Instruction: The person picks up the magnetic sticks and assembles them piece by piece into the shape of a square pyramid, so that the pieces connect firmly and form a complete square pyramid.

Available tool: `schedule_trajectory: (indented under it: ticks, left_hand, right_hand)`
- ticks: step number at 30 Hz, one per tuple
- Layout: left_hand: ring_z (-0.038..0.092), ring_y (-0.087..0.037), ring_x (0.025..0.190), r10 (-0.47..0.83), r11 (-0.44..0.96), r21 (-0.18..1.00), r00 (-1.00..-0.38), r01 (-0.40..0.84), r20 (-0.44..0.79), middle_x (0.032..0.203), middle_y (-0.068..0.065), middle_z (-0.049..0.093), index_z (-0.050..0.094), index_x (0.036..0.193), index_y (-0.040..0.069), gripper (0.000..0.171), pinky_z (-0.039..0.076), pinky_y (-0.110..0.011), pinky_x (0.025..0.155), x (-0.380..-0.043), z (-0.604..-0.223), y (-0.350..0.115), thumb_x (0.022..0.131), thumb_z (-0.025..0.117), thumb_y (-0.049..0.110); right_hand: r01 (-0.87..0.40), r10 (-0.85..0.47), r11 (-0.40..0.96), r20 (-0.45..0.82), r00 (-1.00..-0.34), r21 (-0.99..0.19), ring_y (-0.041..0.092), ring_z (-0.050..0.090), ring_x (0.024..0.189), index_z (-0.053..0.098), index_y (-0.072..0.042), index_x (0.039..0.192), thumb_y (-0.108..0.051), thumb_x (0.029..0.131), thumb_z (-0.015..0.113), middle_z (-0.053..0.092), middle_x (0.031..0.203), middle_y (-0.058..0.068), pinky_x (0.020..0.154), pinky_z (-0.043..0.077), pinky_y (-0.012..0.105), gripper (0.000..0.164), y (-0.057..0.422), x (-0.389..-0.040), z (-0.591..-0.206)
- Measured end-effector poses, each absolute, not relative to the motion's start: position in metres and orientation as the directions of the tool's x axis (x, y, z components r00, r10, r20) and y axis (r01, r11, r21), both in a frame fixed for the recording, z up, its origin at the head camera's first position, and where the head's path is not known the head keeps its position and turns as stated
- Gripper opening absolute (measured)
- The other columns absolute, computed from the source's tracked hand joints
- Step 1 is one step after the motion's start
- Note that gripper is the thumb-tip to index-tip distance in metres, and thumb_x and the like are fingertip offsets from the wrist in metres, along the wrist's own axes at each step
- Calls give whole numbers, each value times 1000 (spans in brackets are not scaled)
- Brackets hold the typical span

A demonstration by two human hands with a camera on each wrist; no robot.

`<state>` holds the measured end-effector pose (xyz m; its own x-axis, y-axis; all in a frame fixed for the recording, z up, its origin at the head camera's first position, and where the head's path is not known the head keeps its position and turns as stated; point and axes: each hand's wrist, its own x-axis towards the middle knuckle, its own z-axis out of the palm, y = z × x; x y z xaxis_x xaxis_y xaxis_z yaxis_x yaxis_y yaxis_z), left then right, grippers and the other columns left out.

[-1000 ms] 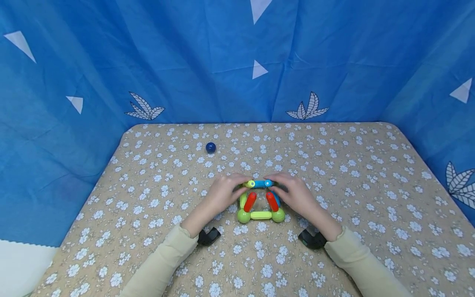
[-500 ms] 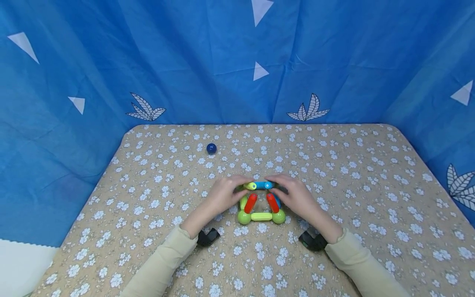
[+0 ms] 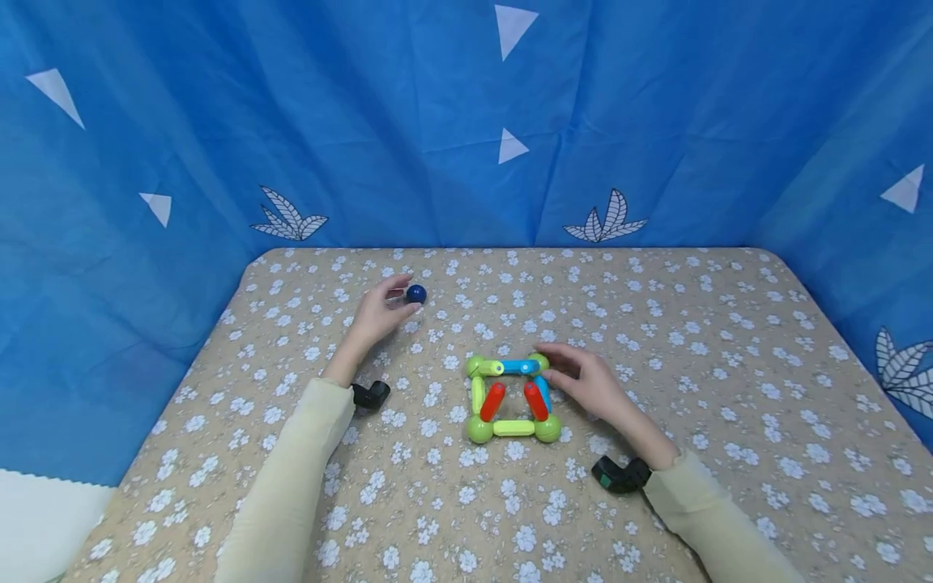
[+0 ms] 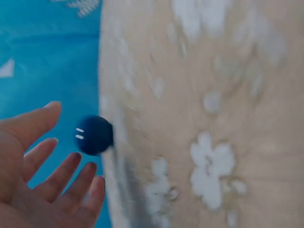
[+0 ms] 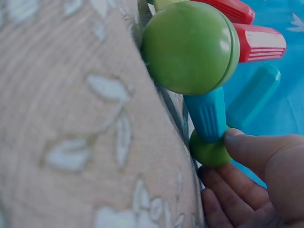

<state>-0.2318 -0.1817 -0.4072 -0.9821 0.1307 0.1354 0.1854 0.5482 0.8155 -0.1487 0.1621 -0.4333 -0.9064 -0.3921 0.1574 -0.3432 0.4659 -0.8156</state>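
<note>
My left hand (image 3: 377, 316) reaches to a dark blue ball (image 3: 416, 294) at the back left of the table. In the left wrist view its fingers are loosely spread, with a gap between them and the ball (image 4: 94, 135). A square frame of coloured rods and green balls lies mid-table. My right hand (image 3: 592, 382) holds its far right green ball (image 5: 209, 151) between thumb and fingers. Two red rods (image 3: 493, 402) slant up from the near green balls (image 3: 479, 429). A blue rod (image 3: 519, 367) and a yellow-green rod join at the far side.
The table wears a beige cloth (image 3: 466, 502) with white flowers. A blue curtain (image 3: 408, 121) hangs behind and at both sides. A black wrist device (image 3: 619, 475) sits under my right wrist, another (image 3: 372, 395) under my left.
My left hand has let go of the frame's far left corner and moved away, back and left, to the blue ball. The right hand stays at the frame's far right corner.
</note>
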Motion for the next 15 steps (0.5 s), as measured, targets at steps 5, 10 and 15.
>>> schedule_trajectory:
  ticks: [5, 10, 15]
  left_hand:
    - [51, -33, 113, 159, 581, 802, -986, 137, 53, 130, -19, 48, 51, 131, 1, 47, 43, -41, 93, -247, -417, -184, 87, 67, 5]
    - [54, -31, 102, 138, 655, 741, -988, 148, 75, 117, -19, 55, 57, 124, 2, 40, 45, -41, 87, -249, -417, -180, 86, 67, 7]
    - [56, -30, 98, 150, 657, 735, -984, 171, 95, 112, -18, 58, 59, 121, 2, 38, 47, -40, 84, -242, -414, -172, 87, 69, 14]
  right_hand:
    - [-325, -381, 441, 153, -912, -837, 24, 61, 100, 61, -7, 123, -10, 90, 64, 60, 119, 9, 81, 51, 39, 33, 163, -151, -440]
    - [-322, -354, 454, 164, -921, -831, 22, 62, 97, 62, -9, 121, -11, 89, 65, 62, 117, 7, 80, 52, 37, 32, 161, -150, -441]
    - [-316, -344, 450, 165, -925, -835, 22, 62, 96, 62, -8, 121, -10, 89, 66, 62, 116, 7, 79, 52, 37, 32, 162, -150, -441]
